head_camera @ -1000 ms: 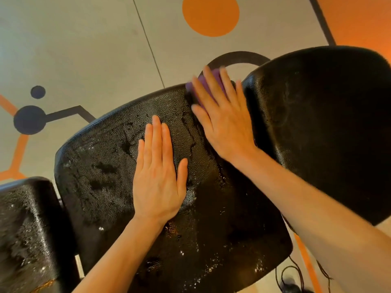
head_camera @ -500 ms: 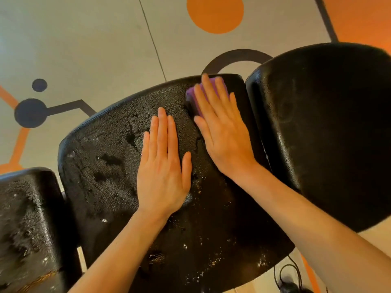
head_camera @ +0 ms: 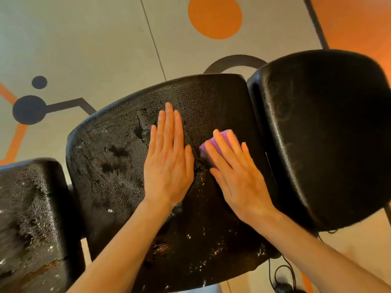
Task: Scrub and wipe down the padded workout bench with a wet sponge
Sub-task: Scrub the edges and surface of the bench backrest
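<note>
I see my right hand pressing flat, fingers straight, on a purple sponge near the middle pad's right edge. My left hand lies flat beside it, holding nothing. This pad and the left pad look wet; the right pad looks mostly dry, likely still unscrubbed.

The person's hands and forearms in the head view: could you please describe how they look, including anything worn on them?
Both are bare. The left hand and right hand wear no gloves, rings, watch or bracelets, and the fingers show short, unpainted nails. The left forearm and right forearm carry no sleeves as far as the frame shows. No markings are visible.
</note>
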The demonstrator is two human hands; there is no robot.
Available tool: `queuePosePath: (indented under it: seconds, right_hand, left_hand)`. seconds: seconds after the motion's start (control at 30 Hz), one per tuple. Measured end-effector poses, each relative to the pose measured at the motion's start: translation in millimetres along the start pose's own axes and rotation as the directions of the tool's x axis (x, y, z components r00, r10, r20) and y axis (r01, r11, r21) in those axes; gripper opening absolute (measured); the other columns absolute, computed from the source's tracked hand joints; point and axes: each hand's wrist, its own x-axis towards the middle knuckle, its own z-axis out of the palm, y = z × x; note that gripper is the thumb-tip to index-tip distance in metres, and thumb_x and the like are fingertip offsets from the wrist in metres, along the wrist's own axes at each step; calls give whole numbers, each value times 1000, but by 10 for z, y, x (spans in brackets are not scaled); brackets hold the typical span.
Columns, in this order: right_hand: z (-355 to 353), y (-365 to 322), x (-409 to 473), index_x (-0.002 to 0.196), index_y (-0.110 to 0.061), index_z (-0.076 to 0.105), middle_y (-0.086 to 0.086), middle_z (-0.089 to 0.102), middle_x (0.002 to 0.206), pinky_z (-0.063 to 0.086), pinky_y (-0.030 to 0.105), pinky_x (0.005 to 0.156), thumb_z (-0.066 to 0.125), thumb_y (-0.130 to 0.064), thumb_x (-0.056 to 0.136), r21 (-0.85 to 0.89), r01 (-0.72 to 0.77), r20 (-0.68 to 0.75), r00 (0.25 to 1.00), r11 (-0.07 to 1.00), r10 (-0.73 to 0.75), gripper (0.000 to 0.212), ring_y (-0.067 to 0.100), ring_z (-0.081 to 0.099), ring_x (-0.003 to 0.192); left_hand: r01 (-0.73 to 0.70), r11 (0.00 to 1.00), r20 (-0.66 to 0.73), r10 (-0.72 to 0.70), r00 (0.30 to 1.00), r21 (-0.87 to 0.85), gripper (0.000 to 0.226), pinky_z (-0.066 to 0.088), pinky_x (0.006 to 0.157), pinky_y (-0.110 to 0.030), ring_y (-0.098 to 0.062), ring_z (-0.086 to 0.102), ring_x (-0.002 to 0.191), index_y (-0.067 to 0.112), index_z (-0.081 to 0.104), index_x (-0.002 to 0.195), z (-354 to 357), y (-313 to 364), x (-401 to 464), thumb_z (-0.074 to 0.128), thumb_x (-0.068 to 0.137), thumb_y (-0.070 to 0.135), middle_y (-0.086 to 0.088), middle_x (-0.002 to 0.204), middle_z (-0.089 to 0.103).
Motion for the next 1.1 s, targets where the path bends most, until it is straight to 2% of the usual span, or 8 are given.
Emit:
queuePosePath:
  seconds: [0.2,0.3,0.4,0.6,0.8,0.97,1.03,1.1]
  right_hand:
    - [-64,-26,1259,152,-23,18,6,10,161,9,49,119,29,-38,102,-17,-60,-115,992,998,58,53,28,2,149]
    - [13,-15,394,153,-22,14,4,6,162,14,49,120,31,-34,102,-51,5,-18,1000,999,-6,55,24,-1,149]
    - [-4,-14,-229,153,-22,14,2,7,162,21,49,118,29,-36,101,-35,33,62,998,999,-31,56,22,1,149]
    - [-17,-103,1134,152,-15,20,7,13,161,12,47,120,32,-35,102,-10,-77,-132,988,997,75,55,27,6,149]
    - [60,-159,-342,152,-17,18,4,12,161,22,47,118,30,-32,100,-21,-34,28,999,999,35,55,23,6,149]
    - [1,-70,808,152,-13,14,9,9,161,9,44,121,27,-34,103,86,-271,-123,952,959,280,55,26,2,149]
    - [55,-128,698,152,-13,11,9,6,161,9,44,121,27,-32,103,118,-351,-131,922,929,365,55,25,0,149]
    - [122,-408,71,153,-12,12,10,6,161,15,45,120,26,-31,103,34,-406,-82,910,913,407,55,25,0,149]
  left_hand:
    - [14,996,29,-12,1000,-87,61,-5,124,-36,-25,-5,153,4,7,156,-116,5,-157,24,102,26,-13,165,-2]
    - [57,991,74,-48,996,-125,63,-7,123,-33,-22,-8,153,7,6,157,-145,-15,-451,28,100,26,-10,166,-5]
    - [88,994,104,-81,991,-66,66,-4,122,-36,-22,-6,153,10,4,156,-80,-56,-625,28,98,30,-8,165,-5]
    - [83,997,98,-82,992,1,64,-6,124,-31,-24,-4,153,5,8,156,-7,-68,-652,25,100,30,-11,165,-3]
    - [77,996,90,-73,993,-38,64,-9,123,-29,-21,-9,153,7,6,157,0,-96,-659,27,101,31,-7,165,-7]
    - [71,995,82,-66,994,-64,64,-5,124,-33,-21,-9,153,8,6,157,-7,-87,-670,30,102,30,-7,166,-7]
    - [39,994,96,-29,995,-98,64,-4,124,-35,-21,-9,153,8,6,157,-18,-80,-677,30,102,30,-6,166,-7]
    - [-12,996,117,22,993,-86,64,-3,123,-36,-21,-8,153,9,6,157,-16,-71,-690,29,101,32,-7,166,-6]
